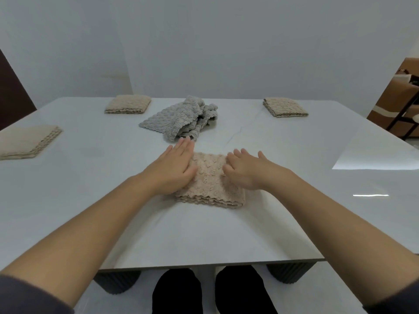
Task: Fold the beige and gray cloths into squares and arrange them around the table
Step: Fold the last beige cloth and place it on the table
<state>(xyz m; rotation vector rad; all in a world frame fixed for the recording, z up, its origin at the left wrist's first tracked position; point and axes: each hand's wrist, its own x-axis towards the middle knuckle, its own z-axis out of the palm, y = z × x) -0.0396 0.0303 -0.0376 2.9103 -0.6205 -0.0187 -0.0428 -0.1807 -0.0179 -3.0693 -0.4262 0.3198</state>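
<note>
A folded beige cloth (210,182) lies on the white table (113,200) in front of me. My left hand (174,168) rests flat on its left side with straight fingers. My right hand (244,168) presses its right side, fingers spread and slightly bent. Beyond them a crumpled heap of gray cloths (181,118) sits at the table's middle. Three folded beige squares lie further out: one at the left edge (27,141), one at the far left (128,104), one at the far right (284,107).
The table's near edge (204,265) runs just above my dark shoes (176,293). A brown chair or box (399,98) stands past the table's right side. A plain white wall rises behind the table.
</note>
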